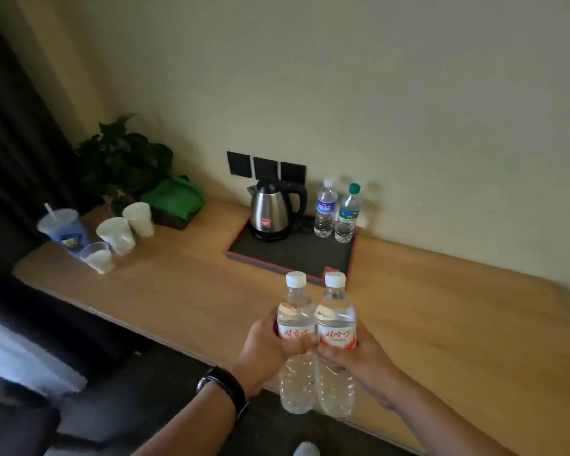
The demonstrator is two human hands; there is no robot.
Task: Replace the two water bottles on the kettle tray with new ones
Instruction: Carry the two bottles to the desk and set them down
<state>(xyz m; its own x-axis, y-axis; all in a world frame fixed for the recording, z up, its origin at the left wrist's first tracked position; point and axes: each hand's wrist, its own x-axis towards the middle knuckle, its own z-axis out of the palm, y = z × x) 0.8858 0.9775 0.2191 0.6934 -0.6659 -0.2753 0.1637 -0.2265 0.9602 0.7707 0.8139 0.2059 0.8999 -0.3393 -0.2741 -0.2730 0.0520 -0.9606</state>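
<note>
A: What do the fingers hold?

B: The left hand point(267, 343) wraps one red-labelled new bottle point(295, 327); the right hand point(359, 357) wraps the other new bottle point(336, 327), the two touching, above the table point(178, 291) edge.

A: And the tray?

B: The kettle tray point(297, 255) carries the kettle point(270, 209) and both old bottles, blue-labelled point(325, 209) and green-capped point(348, 215). Nothing looks swapped; removal and placement remain.

Paper cups point(125, 230), lidded drink point(63, 227), plant point(122, 156), green cloth point(175, 197) on wooden counter point(178, 291).
</note>
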